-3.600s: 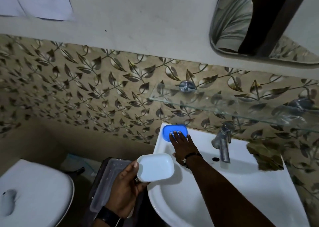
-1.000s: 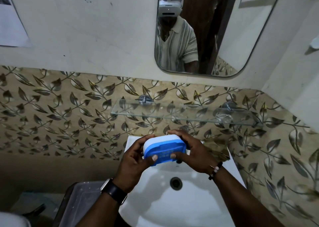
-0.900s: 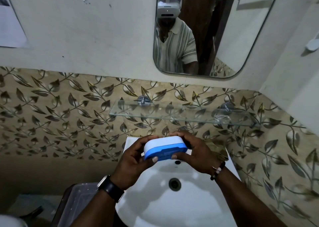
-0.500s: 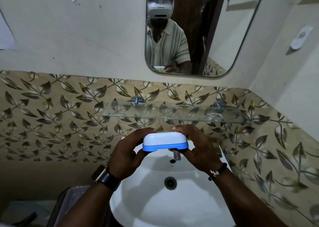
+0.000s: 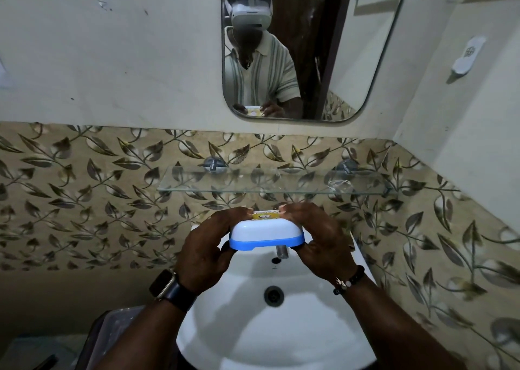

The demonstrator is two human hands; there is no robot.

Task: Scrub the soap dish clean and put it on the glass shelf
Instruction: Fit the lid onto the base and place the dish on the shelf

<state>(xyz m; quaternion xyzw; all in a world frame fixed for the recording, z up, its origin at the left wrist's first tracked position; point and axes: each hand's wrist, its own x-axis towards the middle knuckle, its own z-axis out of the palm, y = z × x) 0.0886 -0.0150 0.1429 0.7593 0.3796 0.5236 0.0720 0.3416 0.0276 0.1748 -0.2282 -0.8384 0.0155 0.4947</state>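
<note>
- Soap dish (image 5: 266,234): white shell on top, blue part showing as a band along the near lower edge. Long axis runs left to right, about level, parallel to the front edge of the glass shelf (image 5: 277,182). A yellow label strip (image 5: 266,215) shows at the far edge.
- Position: held in the air over the back of the white sink (image 5: 281,330), below the shelf and nearer the camera, not touching it.
- Left hand (image 5: 202,252) grips the left end, right hand (image 5: 320,245) the right end. On both, fingers curl over the far side and thumbs clamp the near side.
- Versus 3.6 s ago: the white part was then alone in the left hand and the blue part lay on the sink rim under the right hand; both are now joined.
- Versus 1.0 s ago: the blue face was tilted toward the camera; the white face is now on top.
- Surroundings: tap spout (image 5: 282,251) partly hidden behind the dish, drain (image 5: 273,296) below, mirror (image 5: 309,45) above, leaf-pattern tiles (image 5: 84,200) behind.
- Clear item (image 5: 339,185) on the right part of the shelf, kind not discernible; the dish is well to its left.
</note>
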